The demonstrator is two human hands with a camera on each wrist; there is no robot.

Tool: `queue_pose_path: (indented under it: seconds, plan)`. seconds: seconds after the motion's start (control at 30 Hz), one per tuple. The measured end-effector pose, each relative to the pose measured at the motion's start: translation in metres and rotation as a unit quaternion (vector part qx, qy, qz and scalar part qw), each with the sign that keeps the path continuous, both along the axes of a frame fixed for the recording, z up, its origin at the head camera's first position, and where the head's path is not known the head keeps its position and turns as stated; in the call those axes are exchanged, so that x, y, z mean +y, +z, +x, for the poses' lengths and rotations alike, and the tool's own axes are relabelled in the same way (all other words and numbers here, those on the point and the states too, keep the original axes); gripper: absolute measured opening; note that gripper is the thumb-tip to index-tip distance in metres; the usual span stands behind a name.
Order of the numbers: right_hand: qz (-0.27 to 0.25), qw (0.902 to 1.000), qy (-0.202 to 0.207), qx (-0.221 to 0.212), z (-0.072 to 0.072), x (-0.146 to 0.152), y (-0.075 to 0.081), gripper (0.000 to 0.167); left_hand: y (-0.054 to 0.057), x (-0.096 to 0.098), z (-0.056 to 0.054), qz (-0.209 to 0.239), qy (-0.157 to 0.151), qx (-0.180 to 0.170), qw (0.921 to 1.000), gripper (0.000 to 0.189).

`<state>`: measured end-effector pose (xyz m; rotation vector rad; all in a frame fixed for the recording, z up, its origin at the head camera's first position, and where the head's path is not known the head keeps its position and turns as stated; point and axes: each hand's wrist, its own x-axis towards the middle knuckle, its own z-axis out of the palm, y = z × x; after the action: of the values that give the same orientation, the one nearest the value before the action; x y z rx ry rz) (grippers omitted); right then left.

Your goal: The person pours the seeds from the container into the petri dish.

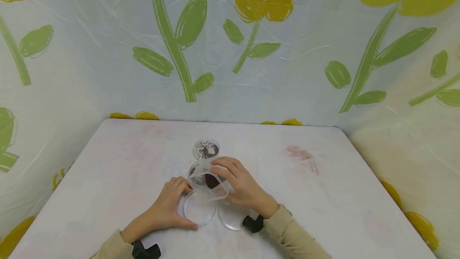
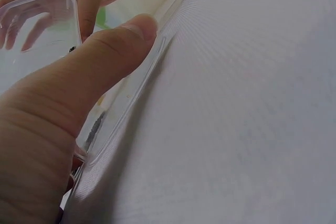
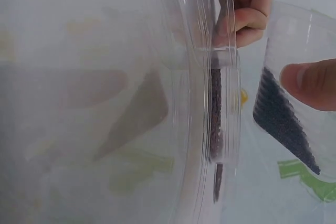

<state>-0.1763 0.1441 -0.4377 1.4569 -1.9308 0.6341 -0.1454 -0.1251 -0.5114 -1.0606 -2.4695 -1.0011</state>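
Observation:
My right hand [image 1: 238, 185] holds a clear plastic tub [image 3: 294, 35], tilted over the dishes, with its thumb against the wall. Dark grains [image 3: 283, 119] have slid to one side inside the tub. A round clear dish [image 1: 199, 209] lies nearest my left hand [image 1: 167, 205]; its thumb is at the near rim and its fingers curl round the far side. Beyond it, partly hidden by the tub, a second dish [image 1: 195, 170] has dark grains in it. The thumb of my left hand [image 2: 100, 61] is large in the left wrist view.
A third dish [image 1: 206, 149], its bottom patchily covered with dark grains, stands farther back. Another clear dish [image 1: 231, 217] lies under my right wrist. The pale tabletop [image 1: 302, 195] has a reddish stain [image 1: 302, 155] on the right. A flower-patterned sheet [image 1: 294, 91] surrounds the table.

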Motion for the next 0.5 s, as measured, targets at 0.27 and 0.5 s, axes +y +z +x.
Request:
queue_pose_path:
  seconds: [0.27, 0.5]
  plan:
    - [0.013, 0.9995, -0.003, 0.030, 0.0032, -0.0023, -0.0006, 0.061, -0.0011, 0.0008, 0.0004, -0.002, 0.001, 0.008, 1.0000, 0.080]
    - [0.033, 0.9987, -0.016, 0.036, 0.0058, -0.0029, -0.0015, 0.080, -0.0006, 0.0019, 0.0025, -0.005, 0.003, 0.004, 1.0000, 0.080]
